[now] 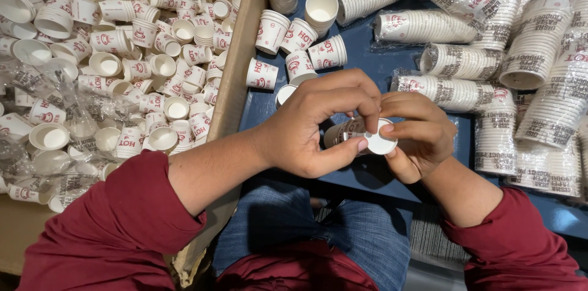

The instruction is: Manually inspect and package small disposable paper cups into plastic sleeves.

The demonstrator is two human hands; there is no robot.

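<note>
White paper cups (360, 135), a short nested stack lying sideways, sit between both hands above the blue bench (367, 52). The left hand (312, 132) wraps closed fingers around the stack; the right hand (416, 135) pinches its rim. Loose cups fill a cardboard box (236, 83) at left; wrapped cup sleeves (459, 58) lie at right.

The small paper cup (361, 135) pinched between the left hand (312, 132) and right hand (416, 138) is white with red print. Loose cups (122, 52) filling the brown cardboard box (242, 40) share that white-and-red pattern. Clear plastic sleeves with black lettering wrap the stacked cups (453, 92) on the dark blue table (367, 175). Sleeves (110, 230) are maroon; the jeans (343, 236) blue.
</note>
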